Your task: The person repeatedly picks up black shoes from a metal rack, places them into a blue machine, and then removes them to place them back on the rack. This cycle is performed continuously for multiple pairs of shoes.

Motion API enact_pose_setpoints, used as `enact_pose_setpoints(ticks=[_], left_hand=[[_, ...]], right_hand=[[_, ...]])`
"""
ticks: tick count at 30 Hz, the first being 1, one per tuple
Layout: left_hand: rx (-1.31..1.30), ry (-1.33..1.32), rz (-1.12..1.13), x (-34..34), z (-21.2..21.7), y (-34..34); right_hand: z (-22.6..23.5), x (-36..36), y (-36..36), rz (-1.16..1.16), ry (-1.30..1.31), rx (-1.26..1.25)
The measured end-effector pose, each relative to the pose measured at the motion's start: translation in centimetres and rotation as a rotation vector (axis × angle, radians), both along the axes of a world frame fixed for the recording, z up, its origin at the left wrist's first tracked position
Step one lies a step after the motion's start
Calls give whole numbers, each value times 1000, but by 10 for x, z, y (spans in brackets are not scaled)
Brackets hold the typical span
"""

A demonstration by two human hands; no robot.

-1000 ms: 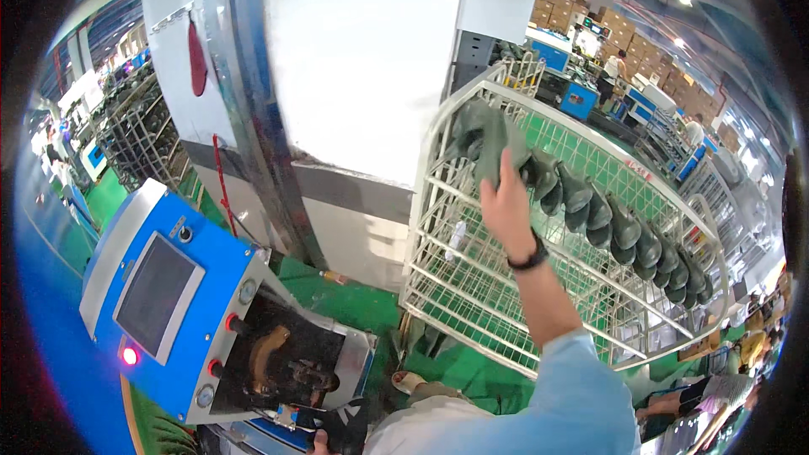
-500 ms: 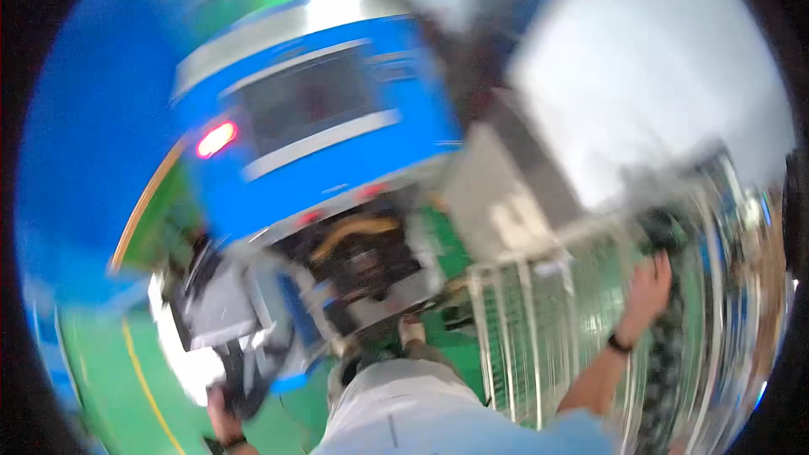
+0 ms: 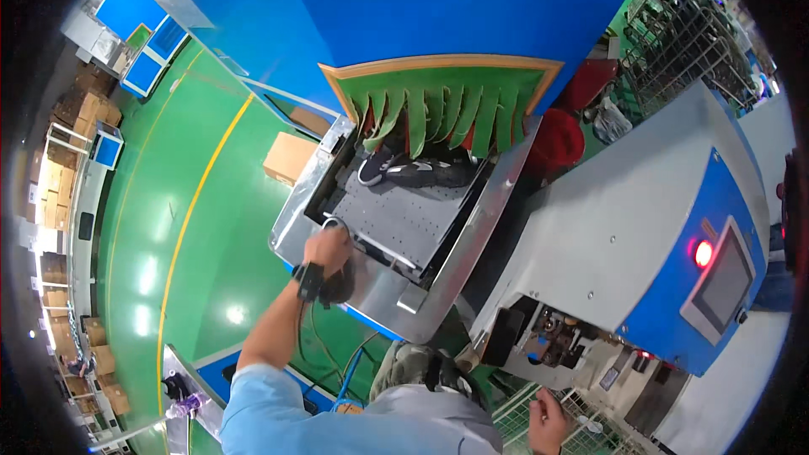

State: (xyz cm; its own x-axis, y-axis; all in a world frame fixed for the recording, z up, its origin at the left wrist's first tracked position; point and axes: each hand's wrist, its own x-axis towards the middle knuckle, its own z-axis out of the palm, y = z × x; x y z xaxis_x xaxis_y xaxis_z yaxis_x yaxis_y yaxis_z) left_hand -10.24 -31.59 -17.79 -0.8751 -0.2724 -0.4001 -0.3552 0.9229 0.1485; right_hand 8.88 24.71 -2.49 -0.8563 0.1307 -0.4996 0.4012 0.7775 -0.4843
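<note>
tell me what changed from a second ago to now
The right hand left the dark shoes on the wire rack and now sits low by the rack's edge, empty as far as shows. The left hand came up to the conveyor tray, over a dark shoe. The blue machine keeps its red light on.

The right hand has left the shoe rack and dropped to six o'clock; the left hand now reaches the conveyor tray at nine o'clock.
</note>
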Motion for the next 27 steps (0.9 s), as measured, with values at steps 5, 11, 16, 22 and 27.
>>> enact_pose_setpoints(ticks=[5,11,16,22,27], left_hand=[[409,613,59,-183,-111,-36],[418,612,479,-251,-160,-17],[744,701,385,-164,-34,14],[1626,337,326,8,68,136],[1897,-222,61,49,129,209]], right_hand=[[-17,7,-24,183,163,-40],[4,3,-45,177,264,25],[-20,-5,-65,-149,158,-227],[-4,-115,-152,144,299,-940],[11,-137,-111,-80,133,-1192]])
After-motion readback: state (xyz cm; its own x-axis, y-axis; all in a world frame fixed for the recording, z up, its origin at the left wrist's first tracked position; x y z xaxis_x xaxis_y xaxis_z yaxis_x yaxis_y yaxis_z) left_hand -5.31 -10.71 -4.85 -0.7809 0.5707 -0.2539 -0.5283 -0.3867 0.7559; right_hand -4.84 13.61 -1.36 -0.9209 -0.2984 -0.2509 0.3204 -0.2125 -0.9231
